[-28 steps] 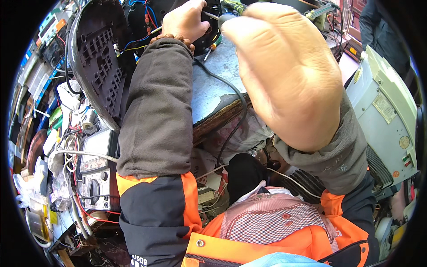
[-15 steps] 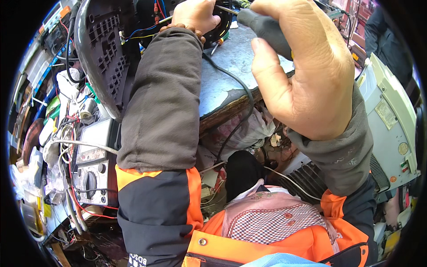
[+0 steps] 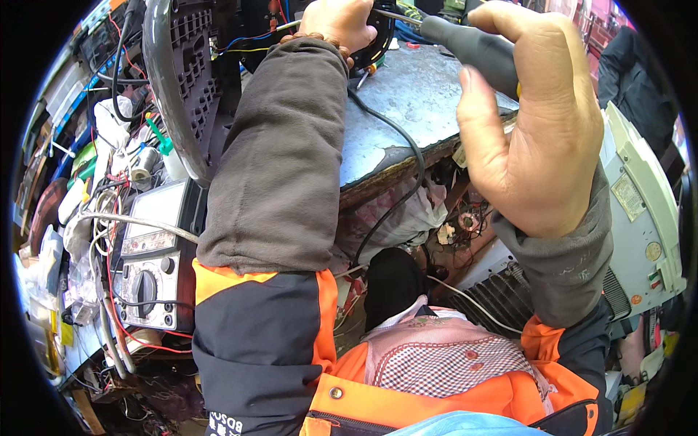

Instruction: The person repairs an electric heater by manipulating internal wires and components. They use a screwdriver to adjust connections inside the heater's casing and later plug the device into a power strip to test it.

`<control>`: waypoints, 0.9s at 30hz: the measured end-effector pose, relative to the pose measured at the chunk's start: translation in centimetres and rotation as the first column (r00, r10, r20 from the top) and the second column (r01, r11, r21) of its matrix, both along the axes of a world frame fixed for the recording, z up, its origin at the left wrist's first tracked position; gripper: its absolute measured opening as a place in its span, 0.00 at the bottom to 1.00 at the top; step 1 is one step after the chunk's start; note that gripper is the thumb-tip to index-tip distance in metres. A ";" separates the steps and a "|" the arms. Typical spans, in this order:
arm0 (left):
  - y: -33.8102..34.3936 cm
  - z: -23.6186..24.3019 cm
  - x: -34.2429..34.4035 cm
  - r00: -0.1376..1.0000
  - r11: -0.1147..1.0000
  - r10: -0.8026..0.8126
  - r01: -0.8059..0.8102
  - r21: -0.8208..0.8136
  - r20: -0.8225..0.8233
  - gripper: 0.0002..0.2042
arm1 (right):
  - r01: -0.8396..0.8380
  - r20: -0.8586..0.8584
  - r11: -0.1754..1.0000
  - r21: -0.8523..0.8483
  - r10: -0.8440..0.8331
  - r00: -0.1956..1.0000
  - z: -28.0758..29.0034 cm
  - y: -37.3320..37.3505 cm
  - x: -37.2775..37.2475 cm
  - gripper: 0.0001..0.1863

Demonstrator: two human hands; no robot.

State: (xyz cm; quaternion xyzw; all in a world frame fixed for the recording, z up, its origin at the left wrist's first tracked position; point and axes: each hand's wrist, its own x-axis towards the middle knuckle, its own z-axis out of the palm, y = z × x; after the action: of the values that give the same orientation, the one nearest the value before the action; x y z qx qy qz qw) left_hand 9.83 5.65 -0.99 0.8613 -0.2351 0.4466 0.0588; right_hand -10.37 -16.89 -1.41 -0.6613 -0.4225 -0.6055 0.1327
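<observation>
1. To the left of the workbench (image 3: 396, 87), a meter (image 3: 169, 275) with a round selector dial is seen; farther back, a dark, ribbed plastic panel (image 3: 185, 80) is stood upright.
2. At the workbench's far left, a dark housing (image 3: 247, 18) is strung with red, blue and yellow wires.
3. Over the workbench's far side, the left hand (image 3: 338, 22) is placed at the housing, a beaded bracelet (image 3: 314, 37) being worn at its wrist. The thumb is shown, but the other fingers are hidden, so whether anything is gripped cannot be told.
4. Above the workbench's right part, the screwdriver (image 3: 472, 51) is set aslant: its long axis is sloped, the butt lying lower right and the shaft being pointed up and left toward the left hand, beside which the tip is lost.
5. Its thick handle is dull dark grey, narrowed toward a thin metal shaft; yellow is glimpsed near the butt.
6. At the workbench's right front edge, the right hand (image 3: 542, 138) is curved around the handle. Thumb and forefinger are parted; whether the butt is clasped by the hidden fingers cannot be told.
7. Right of the workbench, a pale casing (image 3: 640, 211) is seen.
</observation>
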 end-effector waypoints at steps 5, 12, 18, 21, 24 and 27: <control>0.3 -0.3 0.2 1.000 1.000 -0.010 0.010 -0.010 0.018 0.17 | -0.089 0.061 0.994 0.057 0.086 0.994 -0.5 1.1 0.9 0.20; -0.2 -0.6 0.9 0.999 1.000 -0.030 0.030 -0.007 0.013 0.17 | -0.022 0.139 1.000 0.007 0.021 0.990 -0.9 -0.3 1.7 0.21; 0.2 -0.2 0.5 1.000 1.000 0.000 0.000 -0.004 0.016 0.17 | 0.075 -0.104 0.997 0.024 -0.072 0.992 -1.4 -0.7 0.0 0.22; 0.5 -0.1 -0.1 0.999 1.000 -0.018 0.018 0.000 0.049 0.18 | 0.132 -0.308 0.979 0.153 -0.080 0.948 -1.3 -0.1 -1.1 0.20; -0.2 -0.3 -0.2 1.000 0.999 -0.021 0.021 -0.033 -0.007 0.18 | 0.124 -0.057 0.991 0.044 -0.122 0.991 -1.0 -1.4 0.8 0.19; -0.2 -0.4 0.0 0.999 0.999 -0.035 0.035 -0.018 0.024 0.19 | 0.206 -0.357 0.964 0.167 -0.136 0.924 -1.9 -0.3 -1.0 0.17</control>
State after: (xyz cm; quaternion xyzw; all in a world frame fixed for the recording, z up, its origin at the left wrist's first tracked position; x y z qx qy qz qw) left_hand 9.84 5.47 -1.35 0.8511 -0.2466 0.4578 0.0719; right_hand -11.38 -17.20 -3.33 -0.7739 -0.2701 -0.5302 0.2168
